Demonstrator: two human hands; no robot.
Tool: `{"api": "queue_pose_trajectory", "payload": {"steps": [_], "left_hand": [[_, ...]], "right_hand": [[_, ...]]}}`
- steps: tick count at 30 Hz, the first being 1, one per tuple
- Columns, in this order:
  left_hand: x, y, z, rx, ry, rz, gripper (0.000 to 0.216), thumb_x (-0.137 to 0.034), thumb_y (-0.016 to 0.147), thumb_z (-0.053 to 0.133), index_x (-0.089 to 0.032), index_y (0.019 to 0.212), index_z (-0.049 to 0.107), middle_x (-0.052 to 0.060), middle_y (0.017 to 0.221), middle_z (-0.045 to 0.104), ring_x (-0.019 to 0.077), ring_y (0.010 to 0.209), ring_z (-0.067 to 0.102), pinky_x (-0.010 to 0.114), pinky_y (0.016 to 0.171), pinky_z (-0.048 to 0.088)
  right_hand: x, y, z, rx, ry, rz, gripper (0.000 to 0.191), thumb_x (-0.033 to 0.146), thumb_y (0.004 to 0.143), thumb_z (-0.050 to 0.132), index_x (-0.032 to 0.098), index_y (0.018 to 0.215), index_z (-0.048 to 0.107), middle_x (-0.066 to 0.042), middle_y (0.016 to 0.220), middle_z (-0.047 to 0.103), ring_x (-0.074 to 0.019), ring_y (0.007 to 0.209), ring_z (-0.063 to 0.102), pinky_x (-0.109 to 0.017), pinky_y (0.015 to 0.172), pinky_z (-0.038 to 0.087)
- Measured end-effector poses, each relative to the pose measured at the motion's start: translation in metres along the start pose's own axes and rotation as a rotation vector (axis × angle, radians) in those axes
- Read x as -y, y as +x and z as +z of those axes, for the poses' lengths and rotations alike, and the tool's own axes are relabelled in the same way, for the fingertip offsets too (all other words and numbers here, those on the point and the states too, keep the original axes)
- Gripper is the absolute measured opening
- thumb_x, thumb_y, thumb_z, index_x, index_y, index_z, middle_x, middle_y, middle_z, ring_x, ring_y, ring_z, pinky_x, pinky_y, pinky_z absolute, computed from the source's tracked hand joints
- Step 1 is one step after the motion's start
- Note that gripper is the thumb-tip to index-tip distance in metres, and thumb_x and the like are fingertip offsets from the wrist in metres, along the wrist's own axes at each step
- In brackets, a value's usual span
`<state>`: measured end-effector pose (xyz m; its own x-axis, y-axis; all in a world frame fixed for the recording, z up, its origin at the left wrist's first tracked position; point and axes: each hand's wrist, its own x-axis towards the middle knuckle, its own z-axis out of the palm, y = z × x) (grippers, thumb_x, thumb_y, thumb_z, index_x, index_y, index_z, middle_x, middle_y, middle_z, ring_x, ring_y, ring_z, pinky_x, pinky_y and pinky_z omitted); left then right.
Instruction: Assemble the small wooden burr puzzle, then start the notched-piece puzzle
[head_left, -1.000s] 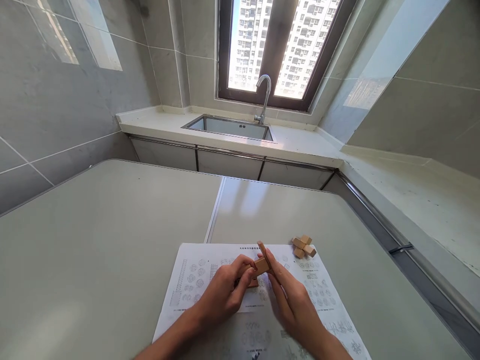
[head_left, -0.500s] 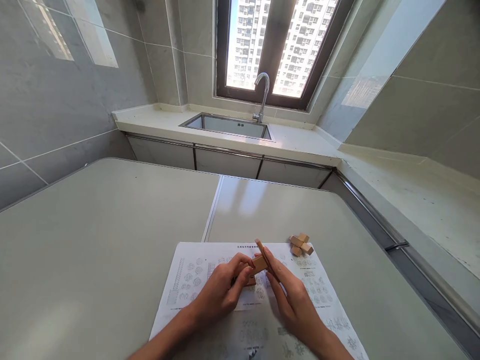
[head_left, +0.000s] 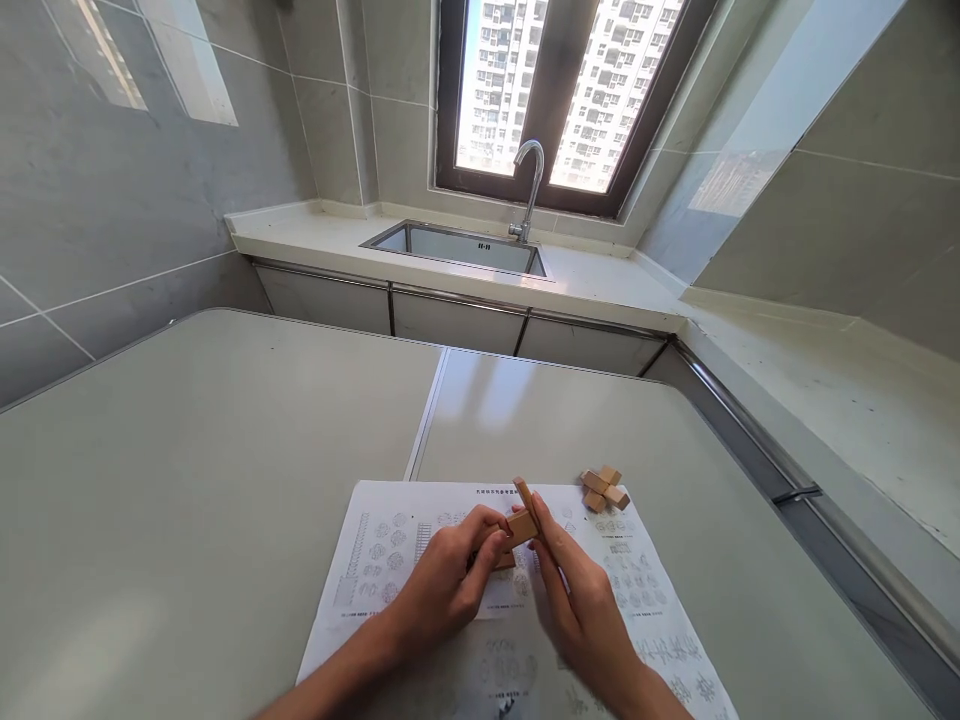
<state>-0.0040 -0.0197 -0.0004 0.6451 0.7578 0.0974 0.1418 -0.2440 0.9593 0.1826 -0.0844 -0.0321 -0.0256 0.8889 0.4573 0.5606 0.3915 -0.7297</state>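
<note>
My left hand pinches a light wooden block between thumb and fingers. My right hand holds a thin wooden piece that stands tilted across the right end of that block. The two pieces meet; whether they interlock cannot be told. Under the left fingers a darker wooden piece shows in part, the rest hidden by the hand. All of this is held over a printed sheet with rows of small line drawings. At the sheet's upper right corner lies an assembled wooden burr puzzle.
A pale table with a seam spreads around the sheet. Beyond it runs a counter with a sink and a curved faucet below a window. A metal rail edges the right-hand counter.
Both hands stay nearly in place on the wooden pieces, with only a slight shift of the right hand and its piece. The view has moved a little.
</note>
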Motion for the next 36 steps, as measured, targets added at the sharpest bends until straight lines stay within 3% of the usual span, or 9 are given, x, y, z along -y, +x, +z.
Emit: {"api": "queue_pose_trajectory", "payload": {"steps": [6, 12, 18, 24, 30, 36], "left_hand": [[-0.002, 0.0, 0.002, -0.014, -0.016, 0.006, 0.028, -0.043, 0.11, 0.039, -0.021, 0.102, 0.054, -0.003, 0.073, 0.056, 0.0133, 0.062, 0.047, 0.025, 0.06, 0.036], [-0.002, 0.002, 0.007, -0.018, -0.02, 0.023, 0.025, -0.04, 0.11, 0.04, -0.022, 0.096, 0.05, -0.002, 0.074, 0.055, 0.0142, 0.066, 0.049, 0.027, 0.065, 0.04], [-0.002, 0.004, 0.009, -0.009, -0.066, 0.03, 0.026, -0.04, 0.11, 0.042, -0.022, 0.092, 0.046, -0.003, 0.073, 0.053, 0.0136, 0.066, 0.047, 0.027, 0.066, 0.04], [-0.004, 0.002, 0.012, -0.011, -0.055, 0.01, 0.025, -0.041, 0.11, 0.041, -0.021, 0.101, 0.053, 0.002, 0.085, 0.068, 0.0183, 0.077, 0.064, 0.03, 0.075, 0.047], [-0.003, 0.001, 0.014, -0.039, -0.039, 0.013, 0.023, -0.039, 0.11, 0.043, -0.021, 0.102, 0.055, 0.001, 0.08, 0.068, 0.0182, 0.076, 0.064, 0.029, 0.073, 0.047], [-0.004, 0.002, 0.013, -0.015, -0.065, 0.007, 0.024, -0.04, 0.11, 0.042, -0.021, 0.102, 0.053, -0.001, 0.074, 0.063, 0.0167, 0.072, 0.061, 0.028, 0.07, 0.045]], "right_hand": [[-0.002, -0.004, 0.003, -0.027, -0.033, 0.01, 0.059, 0.017, 0.111, 0.036, 0.03, 0.168, 0.026, -0.007, 0.165, 0.045, -0.0247, 0.147, 0.051, -0.039, 0.111, 0.056], [0.004, -0.008, 0.013, 0.031, -0.024, -0.057, 0.064, 0.013, 0.109, 0.041, 0.03, 0.168, 0.022, -0.009, 0.155, 0.058, -0.0238, 0.136, 0.063, -0.038, 0.109, 0.058], [0.001, -0.009, 0.012, 0.002, -0.051, -0.059, 0.061, 0.015, 0.109, 0.04, 0.031, 0.166, 0.03, -0.007, 0.155, 0.058, -0.0248, 0.135, 0.064, -0.039, 0.105, 0.061], [0.001, -0.009, 0.014, -0.037, -0.041, -0.009, 0.06, 0.019, 0.11, 0.043, 0.032, 0.166, 0.03, -0.009, 0.148, 0.065, -0.0283, 0.127, 0.069, -0.046, 0.104, 0.062], [-0.001, -0.013, 0.014, -0.025, -0.027, 0.037, 0.057, 0.019, 0.11, 0.041, 0.028, 0.166, 0.033, -0.01, 0.152, 0.061, -0.0291, 0.143, 0.056, -0.047, 0.111, 0.057], [-0.004, -0.014, 0.013, 0.001, -0.001, 0.046, 0.056, 0.019, 0.11, 0.042, 0.029, 0.165, 0.035, -0.009, 0.15, 0.062, -0.0287, 0.146, 0.053, -0.046, 0.11, 0.058]]}}
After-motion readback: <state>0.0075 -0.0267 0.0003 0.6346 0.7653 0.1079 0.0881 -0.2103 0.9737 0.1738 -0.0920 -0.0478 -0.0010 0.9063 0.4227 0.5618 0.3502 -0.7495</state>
